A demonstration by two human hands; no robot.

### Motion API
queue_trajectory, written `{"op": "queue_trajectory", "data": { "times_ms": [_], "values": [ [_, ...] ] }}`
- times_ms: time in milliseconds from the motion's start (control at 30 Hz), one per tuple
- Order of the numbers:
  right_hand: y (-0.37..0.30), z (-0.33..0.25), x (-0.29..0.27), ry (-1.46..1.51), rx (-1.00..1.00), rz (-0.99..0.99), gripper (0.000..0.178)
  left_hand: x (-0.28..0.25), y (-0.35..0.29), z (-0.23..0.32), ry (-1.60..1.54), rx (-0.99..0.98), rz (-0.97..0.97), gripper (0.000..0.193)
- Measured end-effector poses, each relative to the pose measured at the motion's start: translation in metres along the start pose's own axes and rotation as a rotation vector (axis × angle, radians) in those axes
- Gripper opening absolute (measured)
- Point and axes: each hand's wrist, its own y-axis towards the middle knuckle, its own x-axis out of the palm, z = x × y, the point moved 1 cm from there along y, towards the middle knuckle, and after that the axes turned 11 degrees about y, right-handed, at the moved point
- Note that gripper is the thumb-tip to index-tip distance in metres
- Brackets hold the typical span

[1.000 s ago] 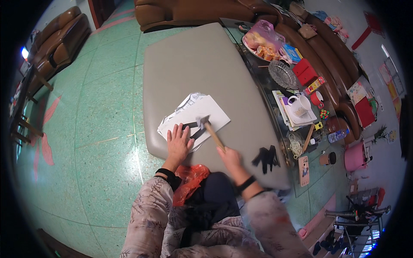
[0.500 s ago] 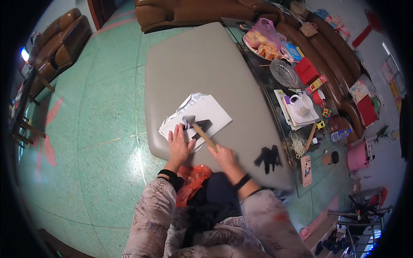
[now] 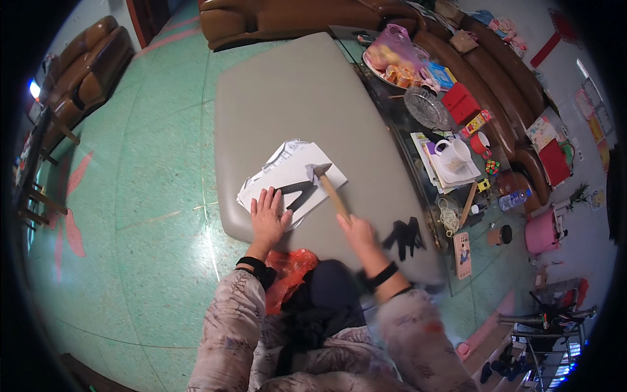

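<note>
My right hand (image 3: 357, 234) is closed round the wooden handle of a hammer (image 3: 334, 196). The hammer's grey head is over the right part of a stack of white paper (image 3: 277, 171), beside a pale crumpled bit; whether it touches the paper I cannot tell. A black V-shaped strip (image 3: 297, 191) lies on the paper below the head. With fingers stretched out, my left hand (image 3: 266, 219) lies flat on the paper's near edge, touching the strip's left end. Several more black strips (image 3: 406, 236) lie in a loose bunch to the right of my right hand.
The paper rests on a large grey padded bench (image 3: 294, 78). A red plastic bag (image 3: 290, 271) is by my lap. Along the right runs a glass table (image 3: 418, 157) with a white mug (image 3: 452, 155), a glass dish (image 3: 428, 108), a bag of fruit (image 3: 395, 52) and a phone (image 3: 462, 255).
The hammer head has moved right and away from me, off the black strip's left part. My right hand has shifted right with it. My left hand remains flat on the paper.
</note>
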Motion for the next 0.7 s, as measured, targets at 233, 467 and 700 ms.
{"op": "queue_trajectory", "data": {
  "times_ms": [233, 467, 700],
  "values": [
    [-0.012, 0.000, 0.000, 0.017, -0.007, 0.019, 0.050, -0.001, -0.002, -0.002, 0.014, 0.004, -0.009, 0.063],
    [-0.023, -0.017, -0.015, -0.016, -0.023, -0.078, 0.047, -0.002, -0.002, -0.003, 0.015, 0.003, -0.027, 0.063],
    [-0.035, -0.013, 0.005, -0.052, -0.158, -0.088, 0.043, 0.000, -0.001, -0.008, 0.026, 0.004, -0.043, 0.063]
  ]
}}
